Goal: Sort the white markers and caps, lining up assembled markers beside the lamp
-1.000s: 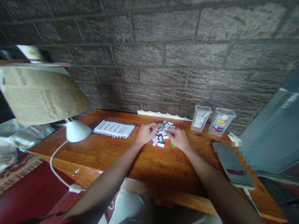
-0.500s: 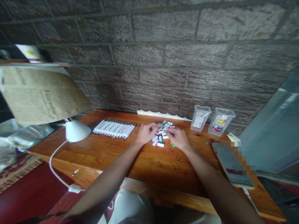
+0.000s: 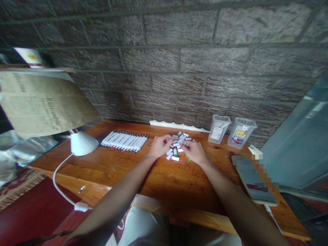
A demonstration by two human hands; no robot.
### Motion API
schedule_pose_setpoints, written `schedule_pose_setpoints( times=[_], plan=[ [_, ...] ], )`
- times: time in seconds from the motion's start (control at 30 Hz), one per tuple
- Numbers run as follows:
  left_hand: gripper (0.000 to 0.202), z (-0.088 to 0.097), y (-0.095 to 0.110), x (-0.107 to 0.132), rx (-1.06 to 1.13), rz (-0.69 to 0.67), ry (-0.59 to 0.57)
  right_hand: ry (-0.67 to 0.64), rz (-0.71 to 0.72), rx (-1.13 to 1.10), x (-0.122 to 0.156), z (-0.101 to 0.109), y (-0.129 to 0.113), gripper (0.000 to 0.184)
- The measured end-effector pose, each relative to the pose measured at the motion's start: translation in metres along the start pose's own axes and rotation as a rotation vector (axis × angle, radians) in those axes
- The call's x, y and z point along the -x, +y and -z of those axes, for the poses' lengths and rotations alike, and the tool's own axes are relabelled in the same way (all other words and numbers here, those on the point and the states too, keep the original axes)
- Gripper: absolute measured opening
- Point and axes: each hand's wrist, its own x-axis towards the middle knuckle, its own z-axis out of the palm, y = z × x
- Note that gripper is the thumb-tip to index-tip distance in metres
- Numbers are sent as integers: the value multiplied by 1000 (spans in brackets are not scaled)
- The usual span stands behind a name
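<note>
A loose pile of short, mostly white marker caps (image 3: 175,151) lies on the wooden desk, some with green, pink or dark ends. My left hand (image 3: 160,146) rests at the pile's left side, thumb and fingers curled together. On the right side, my right hand (image 3: 195,151) has its fingertips drawn into a pinch over the caps. Whatever either hand grips is too small and too covered to make out. Left of my left hand, several white markers (image 3: 124,140) with dark ends lie side by side in a neat row.
Two clear plastic containers (image 3: 219,129) stand at the back right. A tablet (image 3: 257,182) with a cable lies on the right. At the left stands a lamp (image 3: 83,143) with a paper shade. The brick wall (image 3: 175,64) borders the desk's back, behind a white wavy strip (image 3: 179,126).
The view has shifted very slightly. Both hands keep almost the same place and pose at the pile, and the markers and containers stay where they were.
</note>
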Motion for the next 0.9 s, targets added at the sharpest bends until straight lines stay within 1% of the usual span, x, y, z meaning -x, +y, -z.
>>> schedule_pose_setpoints(
  times=[0.3, 0.67, 0.9],
  plan=[
    [37, -2, -3, 0, -5, -5, -28, 8, 13, -33, 1, -1, 2, 32],
    [37, -3, -4, 0, -14, -10, -105, -12, 13, -34, 1, -2, 1, 32],
    [38, -6, -7, 0, -19, -30, -137, -33, 16, -27, 2, -3, -1, 28]
  ],
)
